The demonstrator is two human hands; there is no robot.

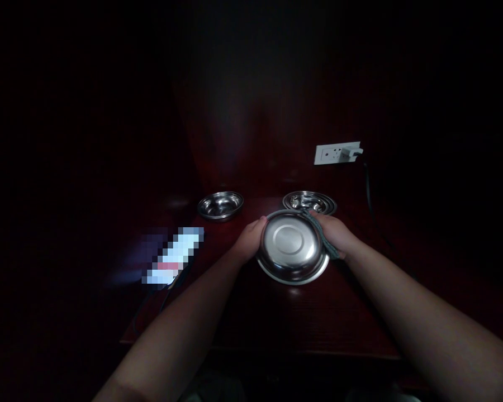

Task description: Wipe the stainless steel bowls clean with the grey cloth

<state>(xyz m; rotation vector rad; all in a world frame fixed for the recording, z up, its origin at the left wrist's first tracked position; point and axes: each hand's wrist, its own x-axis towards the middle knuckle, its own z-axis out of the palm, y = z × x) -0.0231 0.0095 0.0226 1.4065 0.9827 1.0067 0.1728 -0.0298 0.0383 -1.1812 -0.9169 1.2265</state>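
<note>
A shiny steel bowl is held up over the table with its underside turned toward me. My left hand grips its left rim, the thumb near the upper edge. On the opposite side my right hand is closed on a grey-green cloth, pressing it against the bowl's right rim. The fingers of both hands are partly hidden behind the bowl. Behind it, a stack of steel bowls sits on the table, partly covered by the held bowl and my right hand. Further left stands another steel bowl, open side up.
A phone with a lit, blurred screen is at the left, with a cable near it. On the back wall a white socket plate holds a plugged-in charger, its dark cord hanging down. The dark red table ends close to me.
</note>
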